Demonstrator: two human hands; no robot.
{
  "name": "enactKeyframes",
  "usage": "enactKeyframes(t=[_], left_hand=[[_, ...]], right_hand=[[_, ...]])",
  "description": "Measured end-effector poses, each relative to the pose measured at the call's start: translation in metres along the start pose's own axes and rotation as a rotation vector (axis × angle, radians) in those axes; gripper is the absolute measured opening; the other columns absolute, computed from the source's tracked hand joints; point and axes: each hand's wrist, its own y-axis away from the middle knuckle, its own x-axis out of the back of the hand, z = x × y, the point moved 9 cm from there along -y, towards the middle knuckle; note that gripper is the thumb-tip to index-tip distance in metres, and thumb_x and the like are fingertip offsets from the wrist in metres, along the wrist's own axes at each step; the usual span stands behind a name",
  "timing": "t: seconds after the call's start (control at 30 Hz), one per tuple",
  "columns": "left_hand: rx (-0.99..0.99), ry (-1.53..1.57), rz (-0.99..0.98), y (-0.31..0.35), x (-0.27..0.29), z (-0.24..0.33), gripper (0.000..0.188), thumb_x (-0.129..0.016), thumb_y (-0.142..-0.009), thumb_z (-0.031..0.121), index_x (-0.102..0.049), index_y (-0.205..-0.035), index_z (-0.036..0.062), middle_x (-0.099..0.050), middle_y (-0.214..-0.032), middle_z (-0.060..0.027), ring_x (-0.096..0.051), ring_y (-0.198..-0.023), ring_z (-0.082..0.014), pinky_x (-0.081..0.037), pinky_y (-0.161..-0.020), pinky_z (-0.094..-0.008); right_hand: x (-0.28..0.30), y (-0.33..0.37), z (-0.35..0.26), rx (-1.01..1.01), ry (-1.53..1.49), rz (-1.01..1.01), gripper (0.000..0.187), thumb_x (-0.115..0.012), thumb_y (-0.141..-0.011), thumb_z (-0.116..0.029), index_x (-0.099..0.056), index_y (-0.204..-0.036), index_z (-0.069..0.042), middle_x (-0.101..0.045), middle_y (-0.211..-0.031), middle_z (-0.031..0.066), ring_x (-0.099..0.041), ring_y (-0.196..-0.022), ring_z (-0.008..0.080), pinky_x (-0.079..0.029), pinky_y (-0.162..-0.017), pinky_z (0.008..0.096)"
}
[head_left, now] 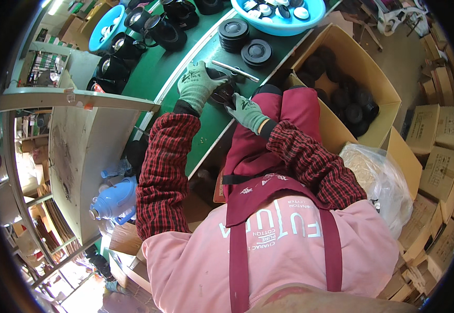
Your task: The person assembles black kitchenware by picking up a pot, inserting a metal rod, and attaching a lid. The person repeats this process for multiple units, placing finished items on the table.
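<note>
A dark, round part (224, 93), perhaps a lid, is held low over the green conveyor-like worktop. My left hand (196, 85), in a pale green glove, grips it from the left. My right hand (247, 112), gloved the same way, pinches its right edge near the worktop's rim; the fingers partly hide the part. Just beyond it lies a slim silver rod (236, 70), slanting across the worktop. Behind the rod are a stack of black discs (234, 34) and another low pile of ridged black discs (257, 52).
A blue basin (284, 26) with white and black round pieces stands at the far edge; another blue basin (97, 36) is far left. Black kettle-like pots (165, 34) line the left side. A cardboard box (381, 122) of black parts is at my right. A light-blue jug (120, 201) sits left.
</note>
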Motion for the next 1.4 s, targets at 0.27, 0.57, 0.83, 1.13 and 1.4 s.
enactKeyframes(t=[0.27,0.57,0.83,1.13,1.4], left_hand=[[0.067,0.022,-0.018,-0.009,-0.001,-0.002,0.085,-0.080,-0.071,0.071,-0.065,-0.121,0.0037,-0.072,-0.113,-0.0197,-0.071,-0.107,-0.0332,-0.057,-0.090,-0.0440],[-0.018,0.109,0.084,0.006,0.018,-0.008,0.067,-0.078,-0.075,0.064,-0.075,-0.102,0.0031,-0.074,-0.099,-0.0200,-0.073,-0.091,-0.0327,-0.057,-0.084,-0.0447],[-0.357,-0.104,0.052,0.011,0.011,0.026,0.094,-0.088,-0.057,0.054,-0.062,-0.134,0.0076,-0.058,-0.128,-0.0234,-0.060,-0.113,-0.0392,-0.051,-0.093,-0.0506],[-0.288,-0.170,-0.037,-0.011,-0.011,0.013,0.108,-0.092,-0.058,0.054,-0.050,-0.149,0.0149,-0.049,-0.149,-0.0161,-0.053,-0.132,-0.0326,-0.049,-0.103,-0.0455],[-0.358,-0.280,-0.230,-0.057,-0.064,0.022,0.109,-0.090,-0.057,0.051,-0.047,-0.151,0.0158,-0.045,-0.151,-0.0140,-0.051,-0.133,-0.0342,-0.047,-0.101,-0.0530]], right_hand=[[0.004,0.003,-0.002,-0.005,0.067,-0.026,0.059,-0.059,-0.095,-0.050,-0.051,-0.130,-0.003,-0.066,-0.119,0.0206,-0.070,-0.103,0.0381,-0.055,-0.086,0.0495],[-0.010,0.004,-0.008,0.215,0.195,0.182,0.063,-0.055,-0.097,-0.050,-0.049,-0.136,-0.001,-0.066,-0.119,0.0238,-0.068,-0.104,0.0405,-0.055,-0.087,0.0497],[0.008,-0.005,0.022,0.178,-0.052,0.116,0.060,-0.060,-0.101,-0.038,-0.048,-0.138,0.008,-0.066,-0.124,0.0296,-0.065,-0.113,0.0434,-0.052,-0.095,0.0464],[0.017,-0.005,0.011,0.164,-0.010,0.009,0.060,-0.060,-0.102,-0.039,-0.048,-0.136,0.009,-0.067,-0.121,0.0295,-0.066,-0.111,0.0433,-0.052,-0.091,0.0460],[0.012,-0.008,0.011,0.202,-0.028,0.066,0.051,-0.059,-0.102,-0.037,-0.052,-0.129,0.005,-0.068,-0.114,0.0290,-0.066,-0.107,0.0447,-0.051,-0.086,0.0484]])
